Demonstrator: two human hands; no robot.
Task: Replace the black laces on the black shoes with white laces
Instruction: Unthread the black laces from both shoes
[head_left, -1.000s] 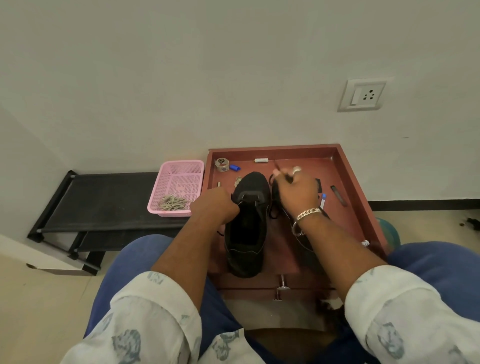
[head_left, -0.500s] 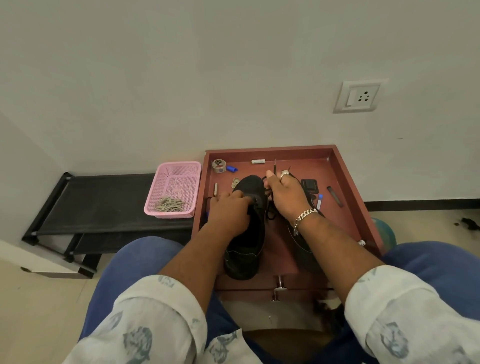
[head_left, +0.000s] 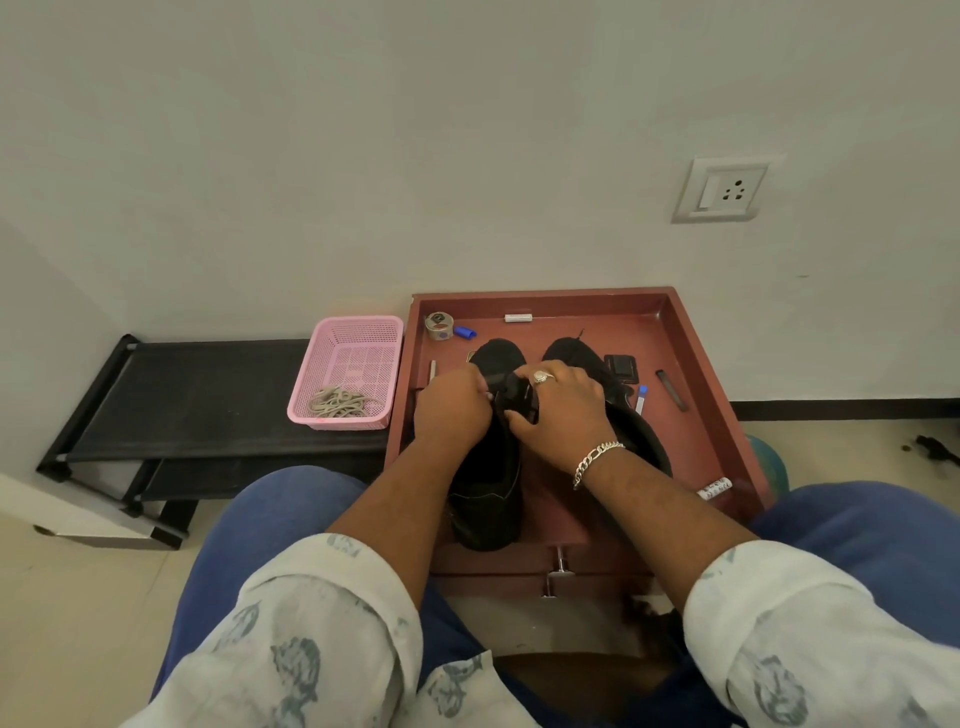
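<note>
While both hands (head_left: 558, 410) pinch the shoe (head_left: 488, 467) tongue between them, pulling the black lace out evenly seems wise.

Red tray (head_left: 717, 395) against wall holds two black shoes. Left hand (head_left: 451, 410) and right hand (head_left: 558, 413) grip tongue area of left shoe (head_left: 491, 499); right shoe (head_left: 636, 436) beside it. Pink basket (head_left: 349, 364) left of tray, pale laces (head_left: 340, 405) inside.
</note>
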